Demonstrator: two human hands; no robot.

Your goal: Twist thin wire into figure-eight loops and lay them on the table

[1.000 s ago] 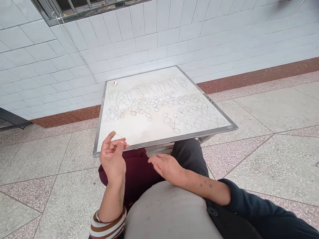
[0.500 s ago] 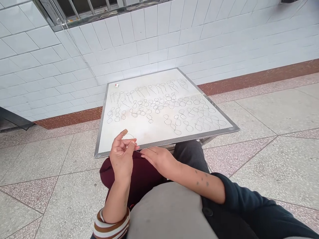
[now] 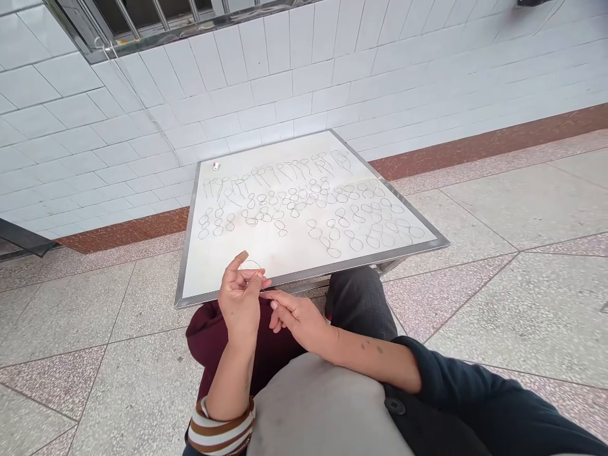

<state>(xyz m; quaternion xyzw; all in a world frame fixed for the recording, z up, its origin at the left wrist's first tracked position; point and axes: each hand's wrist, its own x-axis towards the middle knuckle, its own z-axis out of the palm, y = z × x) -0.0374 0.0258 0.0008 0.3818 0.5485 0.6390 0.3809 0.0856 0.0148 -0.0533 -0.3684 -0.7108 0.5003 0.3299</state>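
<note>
Over the table's front edge, my left hand (image 3: 241,305) pinches a thin dark wire (image 3: 253,261) between thumb and fingers. Its index finger points upward, with part of a round loop showing beside it. From the pinch, a short tail of the wire runs down to the fingertips of my right hand (image 3: 303,322). That hand has its thumb pressed to the index finger and its other fingers curled beneath. The wire's very end is hidden at the fingertips. Several bent wire pieces, many shaped like a figure eight (image 3: 280,228), lie in rows on the white tabletop (image 3: 228,259).
A metal rim (image 3: 408,249) surrounds the tabletop. A small white and red object (image 3: 216,166) sits at its far left corner. Behind stands a white tiled wall (image 3: 266,82) with a barred window and a hanging cord (image 3: 142,101). My knees are under the front edge.
My right thumb has come into sight against the index finger, and the fingers below it have curled. Both hands appear slightly lower, and the left has shifted a little right, still pinching the wire.
</note>
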